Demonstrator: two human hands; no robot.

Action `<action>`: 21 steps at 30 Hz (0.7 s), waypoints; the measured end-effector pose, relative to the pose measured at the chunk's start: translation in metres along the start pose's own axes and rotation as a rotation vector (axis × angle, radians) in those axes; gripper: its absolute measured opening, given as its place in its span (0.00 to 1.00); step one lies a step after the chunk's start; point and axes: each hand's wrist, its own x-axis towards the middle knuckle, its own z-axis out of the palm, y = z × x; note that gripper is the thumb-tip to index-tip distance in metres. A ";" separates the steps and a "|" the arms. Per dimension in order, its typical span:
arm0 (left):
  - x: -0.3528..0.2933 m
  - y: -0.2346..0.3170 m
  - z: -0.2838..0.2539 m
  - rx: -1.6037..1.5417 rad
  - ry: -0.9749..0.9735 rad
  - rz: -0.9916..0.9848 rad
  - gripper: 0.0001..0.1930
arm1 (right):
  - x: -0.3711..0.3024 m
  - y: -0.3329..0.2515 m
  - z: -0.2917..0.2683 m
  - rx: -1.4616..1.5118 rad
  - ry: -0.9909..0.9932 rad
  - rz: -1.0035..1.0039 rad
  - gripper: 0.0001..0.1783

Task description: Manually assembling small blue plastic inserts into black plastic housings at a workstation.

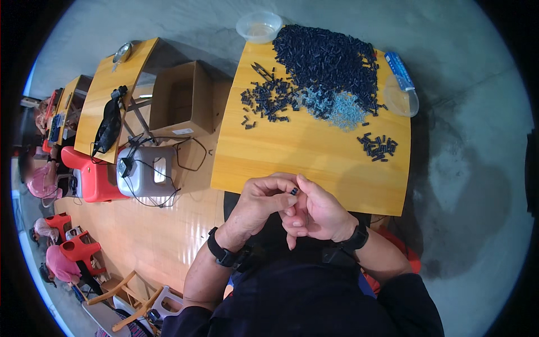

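My two hands meet just past the near edge of the yellow wooden table. Thumb and fingers of my left hand pinch a small black cylindrical piece. Against it, my right hand is turned palm inward with its fingers curled; whatever lies inside them is hidden. Farther up the table spreads a big heap of small black pieces, with a pile of tiny light-blue pieces at its near side. Looser black pieces lie to the left, and a small group of black pieces sits at the right.
Dark tweezers rest by the loose pieces. Clear plastic bowls stand at the table's far left and right edges, a blue tube-shaped package beside the right one. Leftward are a cardboard box, a grey stool with cables and seated people.
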 end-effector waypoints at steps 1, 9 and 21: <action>-0.001 -0.001 0.000 0.003 0.000 0.005 0.05 | -0.001 0.000 0.000 -0.011 -0.006 0.008 0.36; -0.007 -0.007 0.007 -0.017 0.016 -0.007 0.06 | -0.007 0.006 0.000 -0.095 0.029 0.015 0.31; -0.008 -0.048 -0.013 0.252 0.316 0.001 0.16 | -0.018 -0.007 -0.079 -1.684 0.835 -0.672 0.21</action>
